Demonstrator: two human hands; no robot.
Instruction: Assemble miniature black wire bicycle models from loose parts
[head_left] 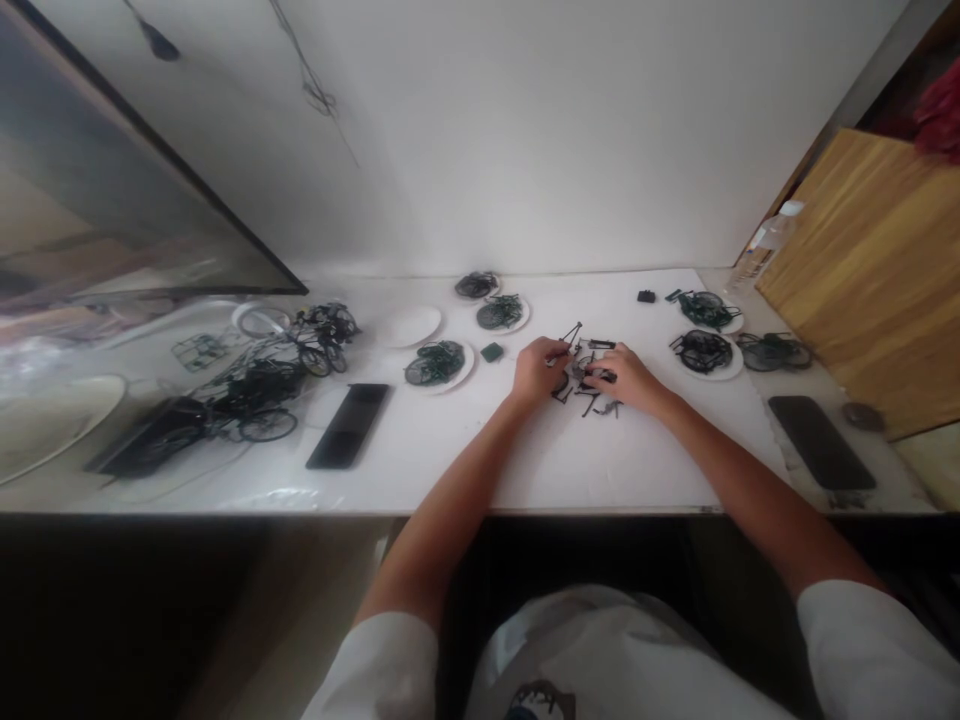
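Fingers of the left hand [537, 372] are bending narrowly over small dark parts [607, 409] on the white table [600, 470], and the right hand [628, 378] is reaching into the same cluster with its fingers curled; whether either is gripping a piece, one cannot tell. Plates of wheeled pieces are sitting on both sides. A black phone [349, 427] is lying left of the hands, near a dark tangle of miniature bicycles [259, 390].

Small parts [598, 407] lie between two phones [348, 426] [821, 442].
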